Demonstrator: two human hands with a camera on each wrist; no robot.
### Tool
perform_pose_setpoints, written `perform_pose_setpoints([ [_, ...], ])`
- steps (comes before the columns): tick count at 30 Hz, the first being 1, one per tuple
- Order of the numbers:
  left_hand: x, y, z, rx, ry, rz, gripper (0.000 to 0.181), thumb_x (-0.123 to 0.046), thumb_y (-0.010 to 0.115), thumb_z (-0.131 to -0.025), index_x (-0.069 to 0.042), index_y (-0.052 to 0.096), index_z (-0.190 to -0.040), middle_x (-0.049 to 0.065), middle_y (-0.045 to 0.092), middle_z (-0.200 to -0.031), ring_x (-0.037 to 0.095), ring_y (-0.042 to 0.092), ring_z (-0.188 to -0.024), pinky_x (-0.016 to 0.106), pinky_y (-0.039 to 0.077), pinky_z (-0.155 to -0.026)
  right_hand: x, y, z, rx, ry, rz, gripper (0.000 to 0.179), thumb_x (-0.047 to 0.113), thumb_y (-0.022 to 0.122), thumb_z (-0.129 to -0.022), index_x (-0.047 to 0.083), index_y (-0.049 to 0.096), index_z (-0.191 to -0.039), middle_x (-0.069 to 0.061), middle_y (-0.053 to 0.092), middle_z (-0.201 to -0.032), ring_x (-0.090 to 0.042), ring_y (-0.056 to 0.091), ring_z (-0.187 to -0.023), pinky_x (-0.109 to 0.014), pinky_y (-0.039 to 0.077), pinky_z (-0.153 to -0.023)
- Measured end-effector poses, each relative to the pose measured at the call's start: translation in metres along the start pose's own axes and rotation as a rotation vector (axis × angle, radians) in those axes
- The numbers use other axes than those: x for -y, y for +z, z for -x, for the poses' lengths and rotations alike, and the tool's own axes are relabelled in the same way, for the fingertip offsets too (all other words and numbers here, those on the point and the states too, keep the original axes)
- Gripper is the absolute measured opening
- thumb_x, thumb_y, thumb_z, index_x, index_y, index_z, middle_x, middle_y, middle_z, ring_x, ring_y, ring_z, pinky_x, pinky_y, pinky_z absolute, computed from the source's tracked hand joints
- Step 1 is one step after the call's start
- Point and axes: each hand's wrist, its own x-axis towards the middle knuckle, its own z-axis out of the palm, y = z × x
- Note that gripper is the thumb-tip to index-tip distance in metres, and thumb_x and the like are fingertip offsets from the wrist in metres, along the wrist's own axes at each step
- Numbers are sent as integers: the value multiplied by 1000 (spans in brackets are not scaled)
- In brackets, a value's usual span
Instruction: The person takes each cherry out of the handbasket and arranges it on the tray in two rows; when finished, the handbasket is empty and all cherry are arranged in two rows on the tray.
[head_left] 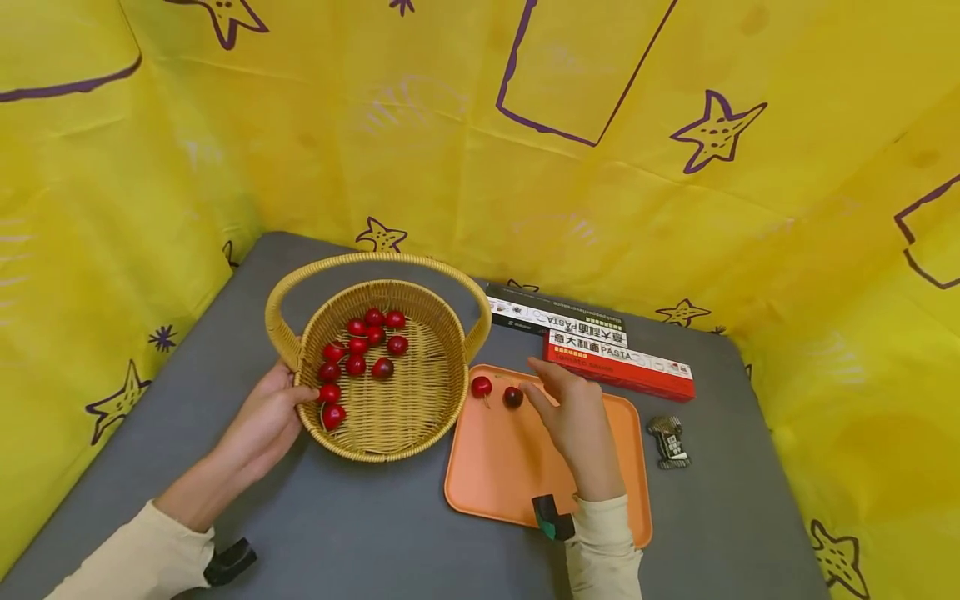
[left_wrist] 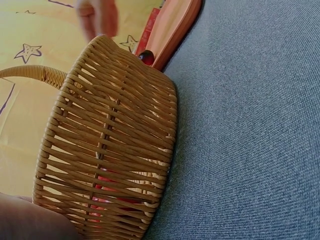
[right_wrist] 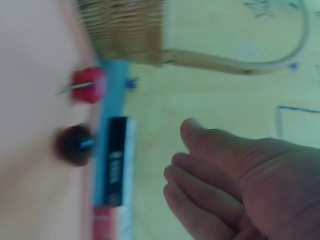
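My left hand (head_left: pixel 262 417) grips the left rim of a round wicker basket (head_left: pixel 384 457), its thumb over the edge near the base of the arched handle. Several red cherries (head_left: pixel 356 364) lie inside, mostly toward the left and back. On the orange tray (head_left: pixel 480 475) are a bright red cherry (head_left: pixel 482 387) with a green stem and a dark cherry (head_left: pixel 513 397). My right hand (head_left: pixel 577 425) hovers over the tray, just right of the dark cherry. In the right wrist view the right hand (right_wrist: pixel 225 175) has thumb and fingers apart, holding nothing.
Behind the tray lie a black-and-white pasta box (head_left: pixel 555 315) and a red-and-white pasta box (head_left: pixel 618 367). A small dark toy-like object (head_left: pixel 670 442) sits right of the tray. Yellow patterned cloth (head_left: pixel 450 167) surrounds the grey table (head_left: pixel 360 533).
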Motion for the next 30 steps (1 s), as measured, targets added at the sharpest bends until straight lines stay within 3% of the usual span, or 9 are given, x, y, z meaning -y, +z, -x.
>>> perform_pose_setpoints([
  [3, 0, 1, -1, 8, -6, -1, 79, 10, 35, -102, -8, -3, -169, 14, 5, -175, 24, 5, -159, 38, 16, -129, 12, -8, -1, -13, -83, -104, 43, 17, 82, -94, 14, 74, -136, -6, 75, -129, -28, 74, -114, -43, 61, -91],
  [7, 0, 2, -4, 12, 1, 5, 79, 10, 35, -103, -9, -3, -169, 12, 5, -176, 23, 6, -160, 39, 15, -130, 28, -3, -9, 21, -206, -269, 40, 17, 79, -96, 19, 74, -136, 0, 75, -128, -18, 74, -113, -35, 61, -90],
  [12, -3, 0, -2, 8, 9, 16, 77, 10, 35, -103, -8, 0, -169, 12, 7, -176, 23, 7, -160, 37, 16, -129, 52, 22, -17, 165, -331, -389, 42, 14, 78, -97, 21, 72, -138, 2, 74, -130, -11, 74, -110, -32, 62, -88],
  [18, 0, 1, 0, -1, -16, 23, 76, 10, 36, -102, -7, 1, -168, 13, 10, -174, 24, 11, -158, 37, 19, -128, 78, 57, -21, 361, -380, -375, 43, 20, 77, -98, 21, 70, -141, 5, 72, -136, -8, 69, -119, -29, 58, -98],
  [24, 0, 0, 0, -6, -16, 20, 73, 9, 35, -103, -6, 4, -167, 14, 12, -174, 26, 12, -159, 40, 18, -129, 98, 90, -37, 488, -457, -282, 43, 29, 73, -101, 21, 69, -143, 3, 72, -136, -11, 67, -125, -21, 52, -103],
  [26, -1, -1, 1, -2, -20, 20, 72, 9, 35, -103, -6, 4, -167, 14, 11, -174, 27, 10, -159, 42, 15, -130, 102, 101, -40, 519, -474, -261, 43, 30, 72, -102, 21, 68, -143, 1, 72, -136, -10, 68, -123, -20, 52, -102],
  [30, -1, 0, 0, 17, -21, 30, 75, 9, 34, -104, -7, 0, -168, 14, 6, -175, 26, 4, -161, 46, 8, -131, 102, 120, -42, 569, -482, -216, 42, 28, 73, -101, 19, 69, -142, 0, 74, -132, 2, 69, -97, -13, 53, -88],
])
